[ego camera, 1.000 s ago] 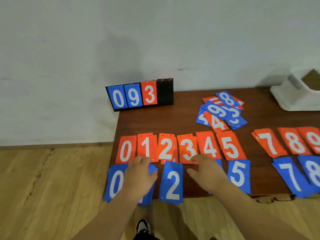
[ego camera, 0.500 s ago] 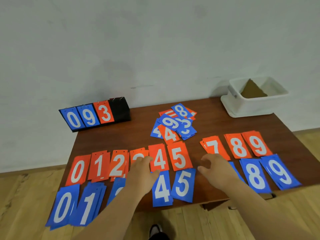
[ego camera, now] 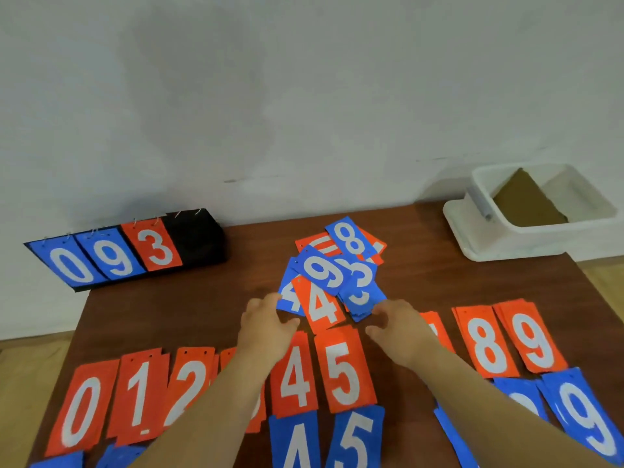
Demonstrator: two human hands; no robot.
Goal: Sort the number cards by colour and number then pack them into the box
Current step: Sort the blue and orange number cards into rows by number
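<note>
A loose pile of mixed red and blue number cards lies mid-table, with a blue 9 and a red 4 on top. My left hand reaches its near-left edge by the blue 4, fingers apart, holding nothing. My right hand hovers at the pile's near-right edge by the blue 3 cards, also open. In front runs a row of red cards 0, 1, 2, 4, 5, 8, 9; my arms hide the 3 and 7. Blue cards 4, 5 and 9 lie nearest me.
A white box with a brown cardboard sheet inside stands at the back right corner. A black flip scoreboard showing 0, 9, 3 stands at the back left edge. A pale wall rises behind the brown table; wooden floor lies to the left.
Both hands moved forward from the sorted rows to the near edges of the mixed pile. The view shifted right and closer, bringing the white box into sight.
</note>
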